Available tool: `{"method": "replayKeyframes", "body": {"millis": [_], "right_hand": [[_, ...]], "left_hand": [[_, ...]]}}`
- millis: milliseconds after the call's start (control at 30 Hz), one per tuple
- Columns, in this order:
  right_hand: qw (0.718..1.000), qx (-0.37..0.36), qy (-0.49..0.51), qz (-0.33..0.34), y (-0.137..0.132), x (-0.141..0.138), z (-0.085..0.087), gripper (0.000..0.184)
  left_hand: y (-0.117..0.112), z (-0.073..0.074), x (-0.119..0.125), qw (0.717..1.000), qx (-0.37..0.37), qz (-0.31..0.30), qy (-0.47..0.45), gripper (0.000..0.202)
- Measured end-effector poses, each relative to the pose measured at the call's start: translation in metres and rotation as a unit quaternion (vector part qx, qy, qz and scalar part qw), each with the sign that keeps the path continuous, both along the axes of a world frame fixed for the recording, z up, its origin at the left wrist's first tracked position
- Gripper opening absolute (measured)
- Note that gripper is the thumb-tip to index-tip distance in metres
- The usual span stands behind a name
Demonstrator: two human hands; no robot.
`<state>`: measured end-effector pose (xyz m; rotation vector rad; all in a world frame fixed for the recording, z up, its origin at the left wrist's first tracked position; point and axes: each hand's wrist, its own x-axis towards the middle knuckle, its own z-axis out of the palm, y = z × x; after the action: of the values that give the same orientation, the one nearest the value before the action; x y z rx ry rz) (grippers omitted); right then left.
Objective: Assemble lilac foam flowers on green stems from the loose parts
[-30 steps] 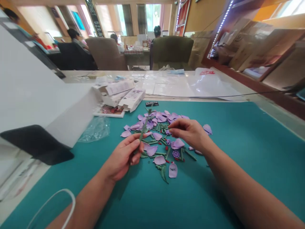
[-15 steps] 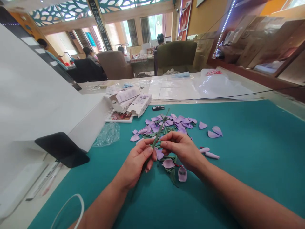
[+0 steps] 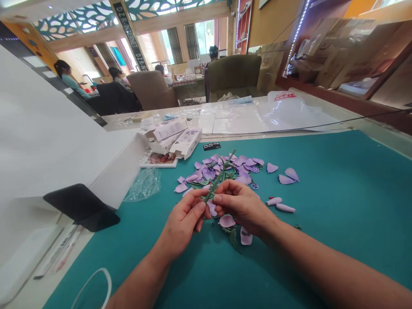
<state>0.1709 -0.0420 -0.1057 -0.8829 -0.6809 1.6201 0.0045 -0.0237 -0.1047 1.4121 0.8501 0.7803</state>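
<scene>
My left hand (image 3: 184, 219) and my right hand (image 3: 240, 202) meet over a teal mat (image 3: 322, 193), both pinching the lower end of a thin green stem (image 3: 221, 175) that slants up and to the right. Beneath and behind the hands lies a scatter of purple petals (image 3: 222, 164) mixed with short green pieces. A single petal (image 3: 227, 221) and a purple cup-shaped piece (image 3: 246, 238) lie just under my right wrist. Further petals (image 3: 288, 176) lie apart to the right.
Opened white boxes (image 3: 175, 137) and a crumpled clear bag (image 3: 144, 183) sit left of the pile. A black stand (image 3: 80, 206) and a big white box (image 3: 48, 141) fill the left side. Plastic sheets (image 3: 257, 113) lie behind the mat. People sit at tables far back.
A second ago my right hand hovered over the pile, apart from the stem. It has come left and joined my left hand on the stem. The view tilted up slightly.
</scene>
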Motion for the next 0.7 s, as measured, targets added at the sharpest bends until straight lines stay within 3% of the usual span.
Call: {"method": "replayKeyframes", "body": {"millis": [267, 700], "right_hand": [[0.999, 0.004, 0.051, -0.003, -0.0009, -0.0015, -0.0053, 0.032], [0.997, 0.005, 0.081, 0.008, -0.0017, -0.0029, -0.008, 0.031]], "left_hand": [[0.0007, -0.002, -0.0019, 0.998, 0.048, 0.01, 0.039, 0.025], [-0.0019, 0.0006, -0.0002, 0.997, 0.058, 0.021, 0.049, 0.024]]}}
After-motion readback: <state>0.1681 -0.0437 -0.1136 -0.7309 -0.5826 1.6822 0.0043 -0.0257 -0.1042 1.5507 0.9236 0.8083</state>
